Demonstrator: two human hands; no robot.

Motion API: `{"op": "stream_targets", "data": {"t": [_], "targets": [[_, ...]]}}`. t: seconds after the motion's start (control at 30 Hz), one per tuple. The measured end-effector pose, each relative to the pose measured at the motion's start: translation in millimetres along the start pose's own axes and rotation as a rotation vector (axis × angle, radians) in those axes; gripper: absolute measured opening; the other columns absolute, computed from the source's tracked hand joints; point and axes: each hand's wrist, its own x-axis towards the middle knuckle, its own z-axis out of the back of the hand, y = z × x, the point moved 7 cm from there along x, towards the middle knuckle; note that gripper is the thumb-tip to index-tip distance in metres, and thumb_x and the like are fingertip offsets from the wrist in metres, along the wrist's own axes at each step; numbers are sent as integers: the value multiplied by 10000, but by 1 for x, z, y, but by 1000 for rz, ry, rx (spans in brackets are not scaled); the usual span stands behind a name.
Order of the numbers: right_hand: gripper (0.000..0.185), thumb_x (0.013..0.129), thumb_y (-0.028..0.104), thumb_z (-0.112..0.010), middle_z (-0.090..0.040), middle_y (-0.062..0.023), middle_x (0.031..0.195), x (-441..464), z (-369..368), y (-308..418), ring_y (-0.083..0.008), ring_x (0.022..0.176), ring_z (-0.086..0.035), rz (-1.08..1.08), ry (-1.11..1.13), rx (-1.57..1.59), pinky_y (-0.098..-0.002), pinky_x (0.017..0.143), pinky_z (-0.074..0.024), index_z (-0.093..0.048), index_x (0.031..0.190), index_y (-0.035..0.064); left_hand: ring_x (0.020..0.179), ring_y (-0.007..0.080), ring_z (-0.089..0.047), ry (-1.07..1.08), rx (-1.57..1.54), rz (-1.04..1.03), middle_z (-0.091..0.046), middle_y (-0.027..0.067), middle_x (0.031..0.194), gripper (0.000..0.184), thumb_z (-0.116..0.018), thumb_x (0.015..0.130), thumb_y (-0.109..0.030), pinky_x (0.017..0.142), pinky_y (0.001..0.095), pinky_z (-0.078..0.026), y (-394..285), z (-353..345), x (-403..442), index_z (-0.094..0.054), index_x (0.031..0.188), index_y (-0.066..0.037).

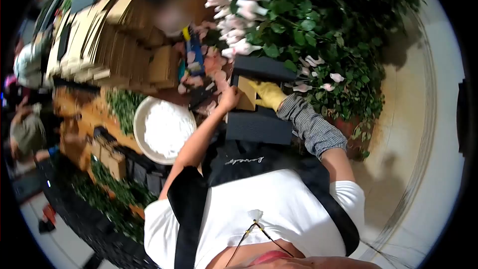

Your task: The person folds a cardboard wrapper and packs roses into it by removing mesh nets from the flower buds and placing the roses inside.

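Looks like two-handed positioning of the brown card point(246, 95), between the near black panel point(259, 128) and far black panel point(264, 67); next move likely calls for even support both sides. Left hand point(230, 98) curls at card's left edge, can't tell if pinching. Gloved right hand point(269, 95) comes from right, thumb and forefinger spread.

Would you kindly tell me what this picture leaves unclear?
All in the head view:
What lies under the cardboard: hidden by it, the left hand and the right hand.
White contents of the bucket: too washed out to identify.
What lies behind the leaves: hidden by them.
People at far left: blurred.
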Motion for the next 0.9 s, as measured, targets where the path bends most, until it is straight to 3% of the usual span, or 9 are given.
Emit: {"op": "stream_targets", "data": {"t": [0.1,0.23,0.3,0.47,0.57,0.6,0.63,0.77,0.9], "targets": [[866,840,246,-700,-515,-123,1446,-5,-12,8,-301,1171,-588,-59,46,-121,-437,929,-481,-236,1555,98,733,373,-692,232,666,-55,-698,224,839,253,-640,908,-239,673,447,-560,-32,11,3,-680,905,11],[931,797,239,-686,-414,-108,1533,8,-29,0,-301,1170,-563,-146,133,-180,-441,933,-448,-188,1578,148,707,288,-716,818,-223,37,-720,202,805,398,-595,917,-346,654,413,-568,-60,-8,13,-703,914,37],[906,827,232,-665,-459,-117,1493,13,-37,-6,-324,1193,-558,-151,175,-91,-458,956,-441,-167,1581,158,751,332,-706,763,32,-327,-717,207,826,398,-617,895,-367,685,421,-554,-33,-43,24,-703,1016,1],[521,984,367,-532,-551,-227,1366,-24,7,-23,-356,1227,-550,3,-74,776,-411,1034,-440,-523,1372,19,852,396,-678,630,157,-169,-712,199,950,415,-591,901,-416,773,433,-550,-13,-49,32,-696,1161,-111],[790,936,527,-615,-463,-195,1470,-86,44,17,-297,1375,-429,199,191,1122,-391,1123,-376,-364,1487,19,873,378,-689,630,247,-205,-721,183,956,428,-588,907,-438,776,415,-554,4,-57,40,-692,1177,-122],[861,897,559,-652,-451,-177,1492,-101,44,26,-290,1395,-410,295,266,1148,-406,1134,-366,-342,1504,33,827,348,-707,500,324,-891,-728,178,902,415,-597,902,-439,760,385,-558,4,-71,32,-725,1085,-89],[875,876,587,-663,-446,-186,1496,-115,43,31,-288,1389,-422,310,290,994,-389,1131,-373,-365,1497,47,764,317,-716,630,67,-19,-727,178,838,405,-606,895,-415,751,366,-564,-18,-42,31,-744,962,-41],[563,881,332,-697,-646,-220,1224,-111,4,34,-373,1148,-605,-158,60,266,-419,977,-483,-561,1348,50,759,301,-722,639,55,78,-723,178,799,420,-598,893,-410,743,356,-567,-5,-50,35,-743,921,-17],[523,901,298,-697,-624,-180,1286,-129,31,33,-298,1179,-611,80,-161,655,-382,1007,-475,-559,1354,77,788,350,-715,581,76,14,-716,199,817,461,-578,907,-448,747,373,-563,-20,-37,23,-739,923,-16]]}}
